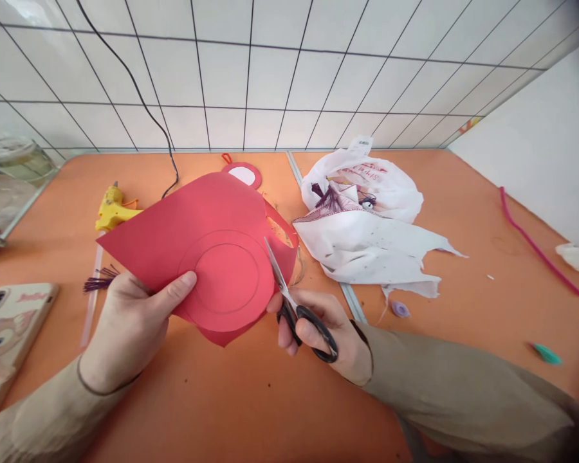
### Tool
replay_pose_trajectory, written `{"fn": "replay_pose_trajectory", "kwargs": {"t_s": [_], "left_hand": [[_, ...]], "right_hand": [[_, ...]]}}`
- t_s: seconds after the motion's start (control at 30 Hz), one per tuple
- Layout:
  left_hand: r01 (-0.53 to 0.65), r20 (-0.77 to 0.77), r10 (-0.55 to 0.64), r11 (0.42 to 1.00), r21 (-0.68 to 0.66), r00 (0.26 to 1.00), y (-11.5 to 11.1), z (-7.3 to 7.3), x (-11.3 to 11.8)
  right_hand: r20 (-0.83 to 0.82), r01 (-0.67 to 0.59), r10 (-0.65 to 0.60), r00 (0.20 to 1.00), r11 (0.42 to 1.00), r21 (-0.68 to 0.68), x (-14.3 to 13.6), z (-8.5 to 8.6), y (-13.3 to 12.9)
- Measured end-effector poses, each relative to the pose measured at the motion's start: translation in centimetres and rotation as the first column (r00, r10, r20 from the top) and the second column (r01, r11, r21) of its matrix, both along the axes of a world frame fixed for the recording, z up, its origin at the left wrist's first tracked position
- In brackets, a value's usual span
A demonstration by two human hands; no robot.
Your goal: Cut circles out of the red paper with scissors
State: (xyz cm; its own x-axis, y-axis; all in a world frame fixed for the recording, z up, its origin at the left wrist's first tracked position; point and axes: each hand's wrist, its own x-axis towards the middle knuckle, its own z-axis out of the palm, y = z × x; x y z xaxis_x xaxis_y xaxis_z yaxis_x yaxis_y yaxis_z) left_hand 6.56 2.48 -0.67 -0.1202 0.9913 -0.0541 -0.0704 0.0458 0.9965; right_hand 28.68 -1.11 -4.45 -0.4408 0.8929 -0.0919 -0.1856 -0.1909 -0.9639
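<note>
A sheet of red paper (174, 231) with two concentric circles drawn on it is raised over the orange table. My left hand (135, 321) pinches its lower left part, thumb on top at the outer circle's edge. My right hand (325, 328) is closed on black-handled scissors (289, 299). Their blades lie at the right side of the circles, where the paper is cut along the curve. A curved cut strip of the sheet hangs beyond the blades, with a gap showing the table. The fingers under the paper are hidden.
Beyond the sheet lie a yellow glue gun (110, 209) and a red ring with a white centre (244, 175). A white plastic bag (395, 193) and torn white cloth (367, 247) are right of the sheet. A phone (9, 328) sits left; a pink stick (535, 241) lies far right.
</note>
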Motion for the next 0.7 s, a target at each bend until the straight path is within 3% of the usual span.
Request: {"fn": "replay_pose_trajectory", "kwargs": {"t_s": [0.27, 0.7], "left_hand": [[0.006, 0.135, -0.003, 1.000, -0.027, 0.991, -0.07, -0.39, -0.37], [0.008, 0.094, -0.010, 1.000, 0.021, 0.996, -0.04, -0.51, -0.26]], "right_hand": [[0.031, 0.001, -0.001, 1.000, 1.000, 0.001, -0.05, 0.39, 0.06], [0.083, 0.011, -0.010, 0.997, 1.000, -0.009, -0.17, 0.83, 0.10]]}}
